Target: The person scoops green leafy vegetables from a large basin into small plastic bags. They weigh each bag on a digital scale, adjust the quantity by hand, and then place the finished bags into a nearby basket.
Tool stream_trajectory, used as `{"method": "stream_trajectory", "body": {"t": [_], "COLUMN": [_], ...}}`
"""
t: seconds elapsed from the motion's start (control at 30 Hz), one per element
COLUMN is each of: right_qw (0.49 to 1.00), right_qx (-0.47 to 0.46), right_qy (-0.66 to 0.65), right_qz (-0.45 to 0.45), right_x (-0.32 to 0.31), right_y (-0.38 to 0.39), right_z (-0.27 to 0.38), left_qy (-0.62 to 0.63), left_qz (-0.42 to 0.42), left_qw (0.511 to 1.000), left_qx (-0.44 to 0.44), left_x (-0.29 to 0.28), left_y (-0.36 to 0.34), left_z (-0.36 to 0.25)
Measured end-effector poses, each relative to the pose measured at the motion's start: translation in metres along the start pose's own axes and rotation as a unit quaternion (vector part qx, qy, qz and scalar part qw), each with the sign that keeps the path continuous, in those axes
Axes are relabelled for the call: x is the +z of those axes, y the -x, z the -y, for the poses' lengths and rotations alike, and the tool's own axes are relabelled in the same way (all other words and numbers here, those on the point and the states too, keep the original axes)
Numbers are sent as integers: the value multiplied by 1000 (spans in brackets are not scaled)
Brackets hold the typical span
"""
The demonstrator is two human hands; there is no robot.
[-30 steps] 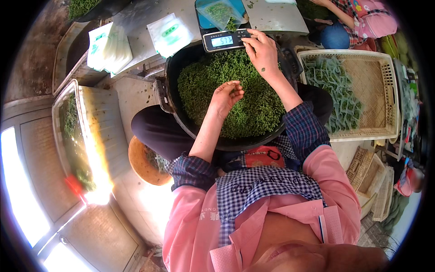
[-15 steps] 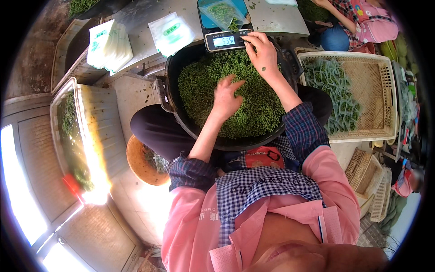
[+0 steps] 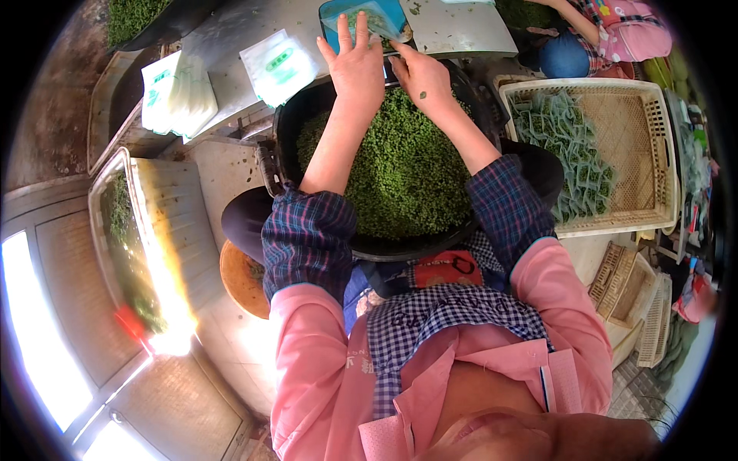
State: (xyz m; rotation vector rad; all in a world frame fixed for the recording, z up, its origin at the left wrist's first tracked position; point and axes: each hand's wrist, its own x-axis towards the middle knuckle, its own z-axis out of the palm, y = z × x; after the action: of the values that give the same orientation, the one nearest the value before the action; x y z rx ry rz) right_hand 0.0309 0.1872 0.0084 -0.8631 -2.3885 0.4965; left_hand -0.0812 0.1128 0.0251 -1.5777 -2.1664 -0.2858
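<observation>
A clear plastic bag (image 3: 378, 18) holding some small green sprigs lies on the blue pan (image 3: 331, 17) of a weighing scale at the top. My left hand (image 3: 355, 73) reaches over the scale with its fingers spread, the fingertips on or just above the bag. Close beside it, my right hand (image 3: 424, 78) is at the scale's near edge, index finger and thumb apart and nothing seen in them. Both hands mostly hide the scale's display. Below them, a large black tub (image 3: 384, 251) between my legs is heaped with small green leafy sprigs (image 3: 411, 169).
Flat bags lie on the metal table: a fanned stack (image 3: 177, 94) and a smaller pile (image 3: 278, 67). At right, a cream crate (image 3: 642, 154) holds several filled bags (image 3: 561, 146). An orange basin (image 3: 240, 280) stands at left. Another person (image 3: 615, 34) sits at the upper right.
My left hand has moved up from the sprigs in the tub to the bag on the scale. The right hand has shifted slightly up and left. The display, readable before, is now mostly covered.
</observation>
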Motion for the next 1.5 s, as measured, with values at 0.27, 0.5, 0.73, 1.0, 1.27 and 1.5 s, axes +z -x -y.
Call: {"method": "stream_trajectory", "body": {"t": [0.27, 0.5, 0.73, 1.0, 1.27, 1.5], "right_qw": [987, 919, 933, 962, 976, 985], "right_qx": [28, 113, 33, 101, 95, 55], "right_qy": [-155, -377, -136, -205, -182, -163], "right_qz": [-36, -3, 330, 148, 71, -15], "right_x": [24, 15, -25, -14, -5, -1], "right_y": [-8, 2, 43, 23, 19, 16], "right_z": [-4, -21, -25, -23, -19, -10], "left_qy": [57, 85, 185, 245, 254, 264], "left_qz": [4, 13, -30, -13, -3, 2], "left_qw": [998, 996, 980, 962, 959, 956], "left_qx": [-31, -39, -64, -123, -128, -129], "left_x": [6, 2, -26, -14, -10, -8], "left_y": [8, 12, 62, 90, 94, 98], "left_z": [-2, -5, -2, -5, -8, -8]}}
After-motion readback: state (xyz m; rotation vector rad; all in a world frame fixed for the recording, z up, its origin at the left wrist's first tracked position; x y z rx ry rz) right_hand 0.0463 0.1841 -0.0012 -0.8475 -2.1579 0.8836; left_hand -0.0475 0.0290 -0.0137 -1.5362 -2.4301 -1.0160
